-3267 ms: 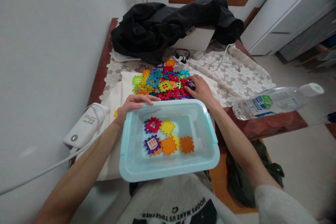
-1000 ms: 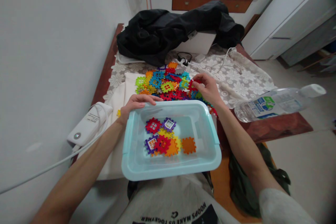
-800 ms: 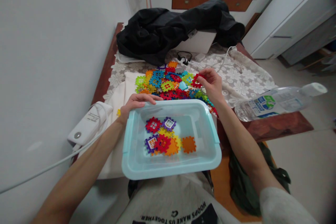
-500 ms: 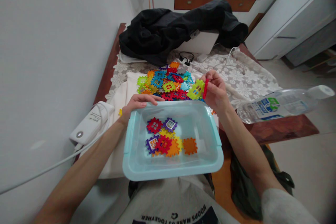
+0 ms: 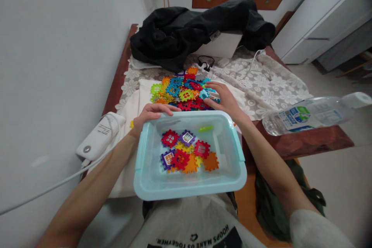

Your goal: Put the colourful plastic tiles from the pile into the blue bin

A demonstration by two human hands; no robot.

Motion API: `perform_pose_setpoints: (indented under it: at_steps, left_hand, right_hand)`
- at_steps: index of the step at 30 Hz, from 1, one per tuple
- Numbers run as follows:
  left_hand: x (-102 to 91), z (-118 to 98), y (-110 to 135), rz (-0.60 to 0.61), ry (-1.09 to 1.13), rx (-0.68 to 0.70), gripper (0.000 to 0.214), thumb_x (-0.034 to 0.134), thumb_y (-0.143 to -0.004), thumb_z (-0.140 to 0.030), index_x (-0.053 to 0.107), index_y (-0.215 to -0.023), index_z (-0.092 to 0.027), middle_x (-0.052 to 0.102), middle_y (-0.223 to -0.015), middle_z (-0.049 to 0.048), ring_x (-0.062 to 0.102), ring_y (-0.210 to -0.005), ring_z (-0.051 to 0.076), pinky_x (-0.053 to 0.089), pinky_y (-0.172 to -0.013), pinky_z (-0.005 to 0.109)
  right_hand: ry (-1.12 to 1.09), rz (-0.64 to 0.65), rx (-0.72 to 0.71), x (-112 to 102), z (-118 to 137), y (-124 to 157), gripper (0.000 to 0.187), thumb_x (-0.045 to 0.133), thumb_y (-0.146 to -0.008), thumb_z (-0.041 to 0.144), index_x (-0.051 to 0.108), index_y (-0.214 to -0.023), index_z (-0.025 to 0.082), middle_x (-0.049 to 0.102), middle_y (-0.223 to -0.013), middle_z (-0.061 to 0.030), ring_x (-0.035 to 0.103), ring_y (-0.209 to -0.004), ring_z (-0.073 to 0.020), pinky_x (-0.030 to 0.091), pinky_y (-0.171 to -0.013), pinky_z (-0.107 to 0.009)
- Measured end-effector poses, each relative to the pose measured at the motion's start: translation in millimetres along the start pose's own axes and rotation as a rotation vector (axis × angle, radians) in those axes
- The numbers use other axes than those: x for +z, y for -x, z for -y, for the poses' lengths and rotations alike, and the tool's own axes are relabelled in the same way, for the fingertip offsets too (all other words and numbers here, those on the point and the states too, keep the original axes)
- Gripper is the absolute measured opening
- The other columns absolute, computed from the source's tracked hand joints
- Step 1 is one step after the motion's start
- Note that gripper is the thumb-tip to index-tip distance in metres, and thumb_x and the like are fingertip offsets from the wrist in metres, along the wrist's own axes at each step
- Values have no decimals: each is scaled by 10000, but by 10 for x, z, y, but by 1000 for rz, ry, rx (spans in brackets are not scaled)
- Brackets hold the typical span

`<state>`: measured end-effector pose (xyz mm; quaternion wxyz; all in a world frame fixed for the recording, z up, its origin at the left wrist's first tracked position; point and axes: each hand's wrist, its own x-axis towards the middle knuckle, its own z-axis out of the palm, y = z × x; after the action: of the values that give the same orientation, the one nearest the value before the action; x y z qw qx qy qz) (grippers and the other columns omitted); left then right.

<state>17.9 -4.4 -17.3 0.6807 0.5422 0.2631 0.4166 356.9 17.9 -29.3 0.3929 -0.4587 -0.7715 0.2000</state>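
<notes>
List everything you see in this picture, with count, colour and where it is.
tub: one, pale blue, on the lap.
tiles in tub: about eight, red, purple, yellow, orange, plus one green by the far wall.
tile pile: many, mixed colours, on the white cloth beyond the tub.
jacket: one, black, far end of the table.
lace cloth: one, beige, over the table.
bottle: one, clear, lying at the right edge.
power adapter: one, white, left.
left hand: on the tub's far rim.
right hand: on the pile.
</notes>
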Motion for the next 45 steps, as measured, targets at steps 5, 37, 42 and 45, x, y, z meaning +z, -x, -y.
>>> perform_pose_setpoints:
  at_steps: [5,37,42,45]
  left_hand:
    - [-23,23,-1,-6,-14,0,250,735,-726,-290,893,-872,-163,852,-1147,142,778,-1014,269,584,-849,304]
    - [-30,21,11,11,-6,7,258,737,-747,-310,896,-894,-169,849,-1157,147,782,-1030,291,596,-873,332]
    - [-48,50,17,18,-1,13,284,695,-772,-305,898,-928,-182,845,-1179,138,778,-1054,310,597,-889,371]
    - [-55,56,23,21,-2,14,269,707,-785,-312,895,-930,-185,844,-1177,136,773,-1084,313,589,-914,375]
  right_hand:
    - [309,187,-6,142,-270,6,505,755,-978,559,743,-1360,228,662,-1538,-175,569,-1455,-419,417,-1242,-636]
    - [202,-311,56,154,-171,1,609,528,-1024,746,583,-651,268,618,-630,-33,566,-655,-234,470,-769,-426]
    - [154,-429,130,117,-115,-17,769,477,-958,893,408,-522,263,478,-497,6,422,-531,-180,396,-650,-384]
    - [99,-443,168,102,-102,-26,822,469,-935,927,297,-495,255,314,-459,33,299,-492,-141,287,-569,-353]
